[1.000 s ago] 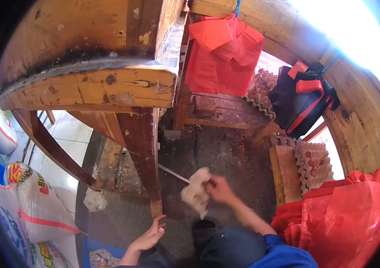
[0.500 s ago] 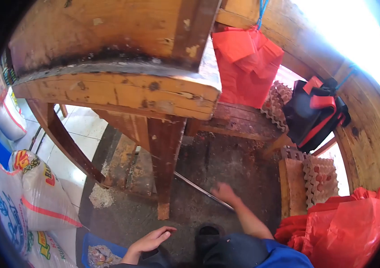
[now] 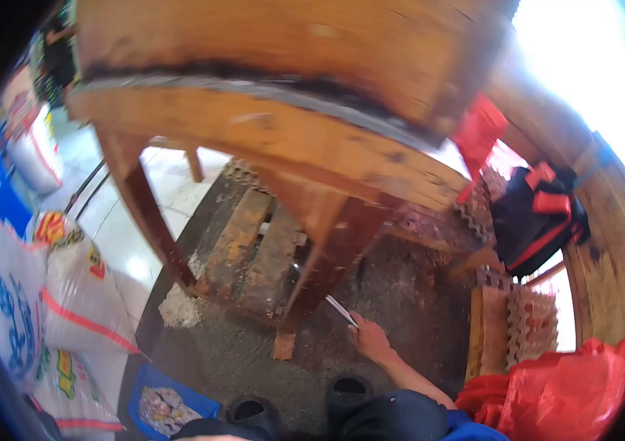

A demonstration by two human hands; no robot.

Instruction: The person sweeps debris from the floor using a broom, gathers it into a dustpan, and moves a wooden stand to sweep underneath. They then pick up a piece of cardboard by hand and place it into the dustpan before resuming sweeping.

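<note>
My right hand (image 3: 368,336) is closed round the near end of a thin metal rod (image 3: 341,310). The rod runs forward and left over the dark floor, passes behind a wooden table leg (image 3: 325,264) and shows again beside the low wooden slats (image 3: 254,246). Of my left arm, only a sliver shows at the bottom edge; the fingers of that hand are out of the picture.
A blue dustpan-like tray (image 3: 206,406) with debris lies at the lower left, near white sacks (image 3: 81,294). Pale grains (image 3: 179,309) are scattered by a table leg. Red plastic bags (image 3: 566,389) and egg trays (image 3: 531,323) stand at the right.
My right hand has taken hold of the rod, which has shifted forward and left. My left hand has dropped out of view. The camera has turned, bringing more of the slats into sight.
</note>
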